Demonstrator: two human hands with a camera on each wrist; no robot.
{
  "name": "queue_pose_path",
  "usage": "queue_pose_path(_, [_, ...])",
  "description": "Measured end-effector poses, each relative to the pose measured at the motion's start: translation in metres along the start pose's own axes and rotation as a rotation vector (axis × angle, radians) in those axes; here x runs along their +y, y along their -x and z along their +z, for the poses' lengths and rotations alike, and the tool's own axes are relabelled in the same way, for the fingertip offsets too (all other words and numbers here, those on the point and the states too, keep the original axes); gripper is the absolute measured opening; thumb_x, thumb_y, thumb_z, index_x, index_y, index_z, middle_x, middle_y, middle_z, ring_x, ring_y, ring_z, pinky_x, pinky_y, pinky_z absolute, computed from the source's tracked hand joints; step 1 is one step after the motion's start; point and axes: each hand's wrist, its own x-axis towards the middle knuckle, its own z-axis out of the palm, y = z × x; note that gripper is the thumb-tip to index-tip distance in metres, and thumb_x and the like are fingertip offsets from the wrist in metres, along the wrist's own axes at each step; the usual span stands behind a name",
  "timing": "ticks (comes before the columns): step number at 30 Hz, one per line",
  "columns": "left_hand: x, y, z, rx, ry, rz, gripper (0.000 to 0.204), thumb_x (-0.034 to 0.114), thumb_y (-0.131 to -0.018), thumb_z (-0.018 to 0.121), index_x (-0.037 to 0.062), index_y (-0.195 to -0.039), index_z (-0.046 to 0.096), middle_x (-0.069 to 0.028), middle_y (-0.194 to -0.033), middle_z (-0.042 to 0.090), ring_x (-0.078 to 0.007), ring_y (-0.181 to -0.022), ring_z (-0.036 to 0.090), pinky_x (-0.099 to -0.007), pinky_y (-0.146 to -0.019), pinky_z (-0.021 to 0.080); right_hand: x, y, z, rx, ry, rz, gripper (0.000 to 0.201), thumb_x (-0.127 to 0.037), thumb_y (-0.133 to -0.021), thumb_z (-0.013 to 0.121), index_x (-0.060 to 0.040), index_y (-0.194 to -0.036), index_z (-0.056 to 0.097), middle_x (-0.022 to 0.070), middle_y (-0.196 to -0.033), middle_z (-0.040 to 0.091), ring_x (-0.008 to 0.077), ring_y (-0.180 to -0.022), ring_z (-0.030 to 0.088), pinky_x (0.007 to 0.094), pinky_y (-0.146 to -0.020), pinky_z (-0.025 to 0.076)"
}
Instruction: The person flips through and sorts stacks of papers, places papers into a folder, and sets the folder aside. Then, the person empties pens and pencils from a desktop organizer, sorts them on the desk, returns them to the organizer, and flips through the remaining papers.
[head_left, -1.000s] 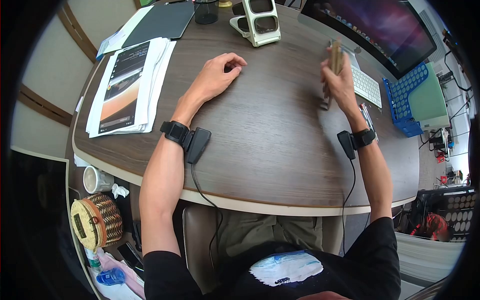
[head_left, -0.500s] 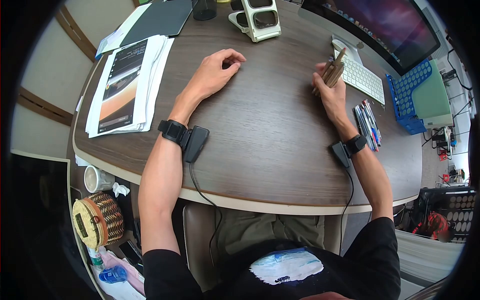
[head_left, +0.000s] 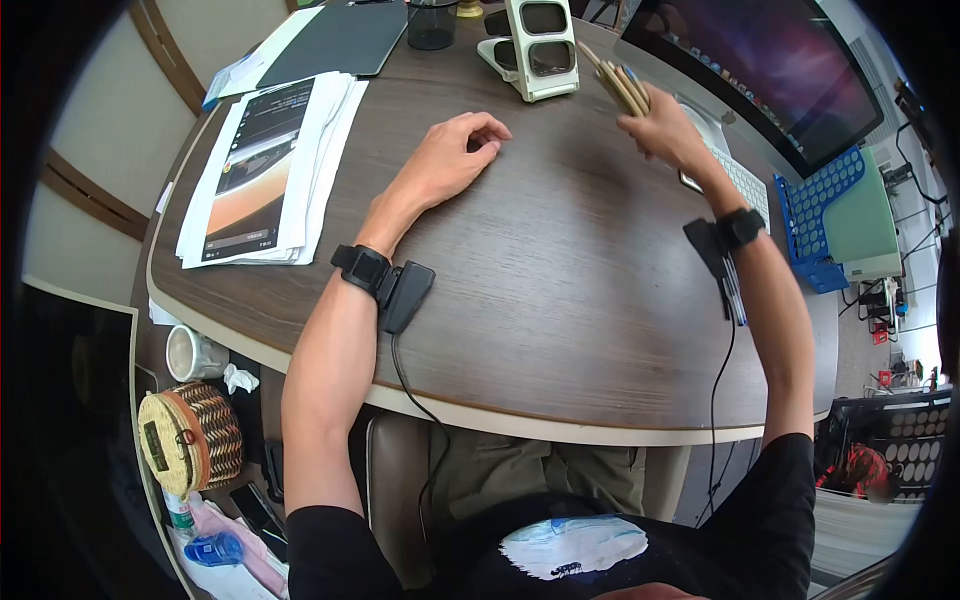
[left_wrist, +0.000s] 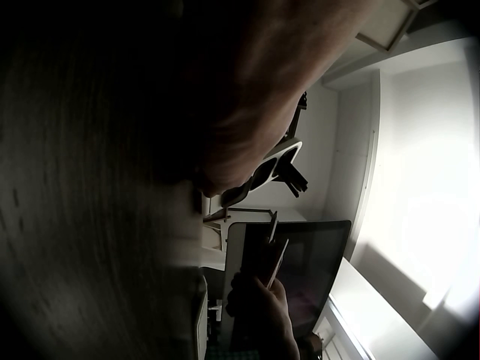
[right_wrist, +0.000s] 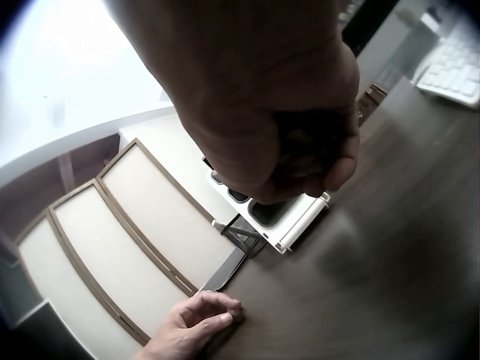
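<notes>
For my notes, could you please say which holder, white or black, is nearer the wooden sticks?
The white holder with dark openings, standing between the wooden sticks in the right hand and the black cup, which is farther away.

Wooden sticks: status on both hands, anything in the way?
Left hand on tabletop, holding nothing. Right hand gripping wooden sticks. Possible obstruction: white organizer, close by their tips in head view.

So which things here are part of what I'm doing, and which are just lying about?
Part of the job:
pencils, in your right hand
white holder, likely, since the pencils are near it
pens, perhaps

Just lying about, it seems:
papers
keyboard
monitor
mug
basket
</notes>
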Motion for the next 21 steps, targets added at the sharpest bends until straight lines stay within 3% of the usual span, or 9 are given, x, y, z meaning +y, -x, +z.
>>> queue_pose_path(4, [0.000,0.000,0.000,0.007,0.026,0.002,0.025,0.021,-0.107,0.066,0.0064,-0.125,0.076,-0.0079,-0.125,0.076,-0.0239,-0.117,0.071,-0.0410,-0.104,0.055,-0.028,-0.058,-0.020,-0.063,0.294,-0.009,0.046,-0.035,-0.088,0.074,0.0031,-0.114,0.069,0.0151,-0.082,0.075,0.0276,-0.063,0.076,0.0397,-0.061,0.063])
queue_pose_path(14, [-0.004,0.000,-0.001,0.023,0.073,0.051,0.024,0.019,-0.106,0.064,0.0055,-0.123,0.075,-0.0094,-0.123,0.076,-0.0254,-0.112,0.070,-0.0399,-0.101,0.056,-0.092,-0.135,-0.019,-0.084,0.744,0.055,0.042,-0.025,-0.087,0.071,0.0016,-0.119,0.074,0.0191,-0.092,0.079,0.0325,-0.073,0.080,0.0426,-0.072,0.066])
queue_pose_path(17, [-0.003,0.001,-0.002,0.007,0.088,0.029,0.024,0.018,-0.106,0.063,0.0046,-0.121,0.075,-0.0100,-0.124,0.075,-0.0254,-0.110,0.070,-0.0398,-0.100,0.056,-0.097,-0.143,-0.008,-0.039,0.871,-0.088,0.044,-0.024,-0.085,0.073,0.0020,-0.121,0.075,0.0205,-0.095,0.079,0.0325,-0.075,0.080,0.0427,-0.073,0.066])
queue_pose_path(19, [-0.004,0.001,-0.001,0.022,0.090,0.061,0.024,0.017,-0.105,0.062,0.0033,-0.121,0.074,-0.0109,-0.123,0.074,-0.0249,-0.108,0.070,-0.0391,-0.099,0.056,-0.096,-0.148,-0.002,0.004,0.882,-0.081,0.042,-0.027,-0.083,0.079,0.0026,-0.112,0.078,0.0202,-0.094,0.080,0.0317,-0.074,0.080,0.0426,-0.074,0.066])
queue_pose_path(21, [-0.004,0.001,-0.001,0.022,0.092,0.067,0.024,0.017,-0.104,0.063,0.0030,-0.121,0.074,-0.0111,-0.122,0.074,-0.0247,-0.108,0.070,-0.0386,-0.099,0.056,-0.095,-0.159,-0.005,-0.079,0.704,-0.048,0.042,-0.033,-0.080,0.086,0.0030,-0.100,0.079,0.0176,-0.085,0.079,0.0296,-0.073,0.079,0.0409,-0.072,0.065])
